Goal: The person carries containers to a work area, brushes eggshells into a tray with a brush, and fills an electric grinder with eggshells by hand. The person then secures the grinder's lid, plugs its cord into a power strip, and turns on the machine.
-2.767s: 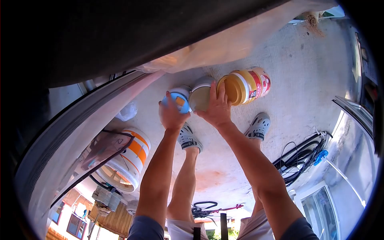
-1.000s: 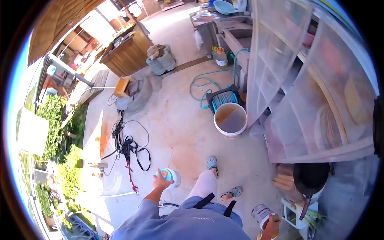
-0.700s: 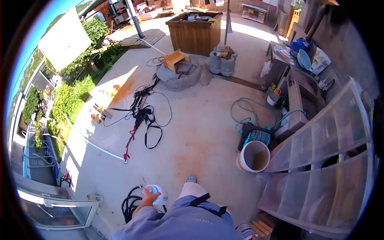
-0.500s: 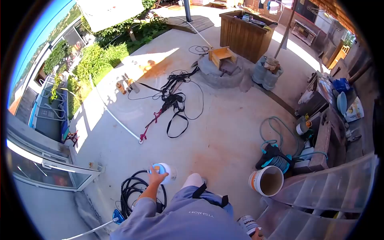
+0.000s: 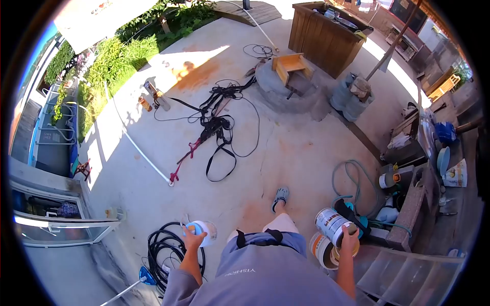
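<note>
My left hand [image 5: 194, 238] grips a white plastic tub [image 5: 210, 232] with a light blue top; a small yellowish piece shows at my fingers, too small to name. Below that hand lies a coil of black hose [image 5: 164, 251] on the concrete. On the other side, my right hand [image 5: 349, 240] is closed around a paint can [image 5: 331, 222] with a printed white label, held tilted. Partly behind the can stands a white and orange bucket [image 5: 319, 249].
Tangled black straps [image 5: 218, 122] with a red end lie ahead on the concrete floor [image 5: 286, 158]. A white pipe [image 5: 137, 147] runs at left. A hose reel [image 5: 362, 220] sits at right, near clear corrugated sheets [image 5: 403, 275]. A wooden planter box [image 5: 326, 41] stands farther off.
My right hand has come up from the bottom edge with the paint can, now in front of the bucket. A foot has stepped forward. The white tub stays in my left hand.
</note>
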Demonstrator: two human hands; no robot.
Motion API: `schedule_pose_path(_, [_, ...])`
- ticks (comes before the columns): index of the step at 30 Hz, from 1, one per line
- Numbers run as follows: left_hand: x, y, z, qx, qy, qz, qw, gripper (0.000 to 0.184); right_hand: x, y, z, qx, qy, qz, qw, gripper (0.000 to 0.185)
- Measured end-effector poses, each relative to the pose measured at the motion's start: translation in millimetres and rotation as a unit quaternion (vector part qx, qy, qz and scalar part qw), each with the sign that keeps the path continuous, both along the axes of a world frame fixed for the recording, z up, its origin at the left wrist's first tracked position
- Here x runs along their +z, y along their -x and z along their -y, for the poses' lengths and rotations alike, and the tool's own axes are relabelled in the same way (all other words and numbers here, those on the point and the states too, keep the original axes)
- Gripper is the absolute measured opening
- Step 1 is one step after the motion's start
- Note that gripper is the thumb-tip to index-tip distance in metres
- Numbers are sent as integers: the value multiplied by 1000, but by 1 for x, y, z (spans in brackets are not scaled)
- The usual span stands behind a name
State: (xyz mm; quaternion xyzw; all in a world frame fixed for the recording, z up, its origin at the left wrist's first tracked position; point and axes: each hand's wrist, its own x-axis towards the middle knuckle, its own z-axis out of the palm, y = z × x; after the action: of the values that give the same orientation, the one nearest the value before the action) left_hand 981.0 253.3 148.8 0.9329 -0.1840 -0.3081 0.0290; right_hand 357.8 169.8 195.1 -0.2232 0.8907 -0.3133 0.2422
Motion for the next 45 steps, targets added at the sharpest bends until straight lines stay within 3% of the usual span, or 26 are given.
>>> schedule_pose_path(3, [-16, 36, -10, 136, -45, -37, 989, 131, -15, 10, 88, 12, -14, 33, 999, 95])
schedule_pose_path(6, [-18, 86, -6, 262, -41, -49, 963, 132, 15, -3, 195, 19, -53, 97, 994, 96])
schedule_pose_path(7, [-23, 100, 0, 266, -23, -58, 962, 132, -30, 22, 225, 64, -34, 81, 994, 97])
schedule_pose_path(14, [-17, 161, 120, 375, 7, -71, 924, 132, -2, -46, 478, 243, -37, -41, 968, 99])
schedule_pose_path(18, [-72, 117, 188, 417, -96, -83, 900, 133, -4, -85, 590, 274, -69, -106, 953, 99])
schedule_pose_path(19, [-67, 99, 219, 444, -133, -77, 883, 134, -5, -94, 612, 267, -74, -116, 954, 99])
schedule_pose_path(20, [-58, 75, 246, 436, -140, -71, 886, 134, -12, -99, 626, 259, -82, -112, 956, 99])
schedule_pose_path(22, [16, 33, 366, 289, -64, -123, 947, 133, -21, -110, 657, 210, -39, -88, 973, 98])
schedule_pose_path(23, [-25, -2, 379, 255, -90, -82, 959, 131, -9, -124, 669, 185, -65, -94, 976, 97])
schedule_pose_path(29, [-10, -190, 660, 104, 26, 24, 994, 129, -10, -141, 725, 58, -132, -17, 989, 100])
schedule_pose_path(32, [29, -233, 805, -3, 137, 45, 990, 122, -27, -152, 765, 7, -144, -11, 990, 98])
schedule_pose_path(34, [40, -250, 880, -47, 179, 65, 981, 121, -12, -173, 804, -39, -227, -15, 973, 92])
schedule_pose_path(38, [24, -270, 967, -22, 168, 63, 984, 121, -47, -170, 923, -60, -223, 5, 973, 92])
schedule_pose_path(40, [15, -266, 992, 45, 45, 46, 997, 123, -53, -173, 970, -31, -172, 16, 984, 92])
schedule_pose_path(42, [-31, -280, 978, 59, 40, -4, 997, 125, -17, -208, 1058, -25, -187, 27, 982, 96])
schedule_pose_path(43, [-29, -274, 983, 82, -26, -14, 996, 126, -20, -218, 1093, -4, -194, -67, 979, 104])
schedule_pose_path(44, [-26, -264, 994, 104, -89, -24, 990, 127, -22, -225, 1125, 65, -80, -65, 993, 104])
schedule_pose_path(45, [-30, -255, 993, 127, -112, -35, 985, 128, -12, -239, 1164, 91, -72, -71, 991, 104])
